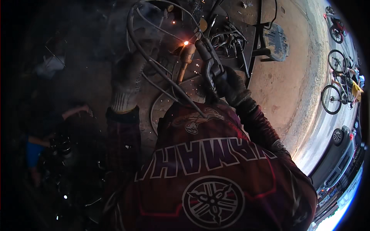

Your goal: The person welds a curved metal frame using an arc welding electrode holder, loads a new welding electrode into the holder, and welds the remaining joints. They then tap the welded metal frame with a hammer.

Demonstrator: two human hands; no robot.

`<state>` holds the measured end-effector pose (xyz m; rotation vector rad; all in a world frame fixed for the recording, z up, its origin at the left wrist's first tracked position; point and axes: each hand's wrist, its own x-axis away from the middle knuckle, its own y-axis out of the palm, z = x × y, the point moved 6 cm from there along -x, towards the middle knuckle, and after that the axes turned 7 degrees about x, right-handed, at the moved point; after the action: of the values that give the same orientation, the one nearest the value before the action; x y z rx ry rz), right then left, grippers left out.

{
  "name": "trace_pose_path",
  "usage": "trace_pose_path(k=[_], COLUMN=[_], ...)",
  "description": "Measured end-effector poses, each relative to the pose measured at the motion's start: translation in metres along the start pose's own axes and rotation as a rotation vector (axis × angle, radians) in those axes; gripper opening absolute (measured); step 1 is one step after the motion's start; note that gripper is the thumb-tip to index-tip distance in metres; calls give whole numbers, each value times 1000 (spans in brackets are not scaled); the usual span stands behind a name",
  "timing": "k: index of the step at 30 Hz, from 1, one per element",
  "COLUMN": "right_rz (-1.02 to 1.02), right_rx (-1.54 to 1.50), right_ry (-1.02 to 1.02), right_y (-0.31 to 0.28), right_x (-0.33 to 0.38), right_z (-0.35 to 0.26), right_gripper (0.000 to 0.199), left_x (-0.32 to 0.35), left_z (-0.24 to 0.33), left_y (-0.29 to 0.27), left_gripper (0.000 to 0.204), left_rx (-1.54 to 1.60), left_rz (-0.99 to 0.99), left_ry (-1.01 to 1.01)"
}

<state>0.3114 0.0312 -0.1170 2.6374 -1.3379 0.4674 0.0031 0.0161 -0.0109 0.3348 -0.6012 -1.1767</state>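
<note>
Sparks fly at upper centre of the head view, where our welding holder meets a bent wire frame. Our right hand, in a dark glove, is closed tight around the holder's grip, and the rod tip glows orange at the arc. Our left hand, in a pale knit glove, sits just left of centre against the frame's curved rods; it seems to steady them, but we cannot tell whether the fingers wrap a rod or only press on it.

We judge the frame to be thin steel rod: light, stiff but springy, and hot near the arc, so it is best held well away from the glow, on the outer loop where the left glove is. The holder looks heavier and rigid, with a stiff cable trailing from it, and wants a full fist on the insulated grip.

A round metal disc lies below the frame, at centre. At upper right stands a dark stool on the concrete. At far right we see bicycles and a parked car by the road.
</note>
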Motion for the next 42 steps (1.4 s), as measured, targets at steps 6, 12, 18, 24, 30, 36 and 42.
trace_pose_path(k=[6,12,18,24,30,36,42], right_rz=[-5,11,-149,-112,-14,-85,-74], right_rx=[84,123,931,687,235,165,239], right_ry=[-22,-17,-304,-433,-88,-88,-152], right_y=[2,2,22,20,20,17,20], right_x=[2,1,-2,1,41,35,40], right_z=[-4,0,-38,3,-2,7,16], right_gripper=[70,63,37,33,75,77,74], left_x=[4,20,38,46,55,57,61], left_z=[-3,12,12,14,5,10,9], left_y=[-7,10,1,-3,5,13,15], left_gripper=[46,42,41,41,41,41,41], left_rx=[63,2,-183,-243,-297,-331,-349], left_rz=[39,-75,-55,-32,-50,-64,-70], left_ry=[-32,70,127,153,122,124,120])
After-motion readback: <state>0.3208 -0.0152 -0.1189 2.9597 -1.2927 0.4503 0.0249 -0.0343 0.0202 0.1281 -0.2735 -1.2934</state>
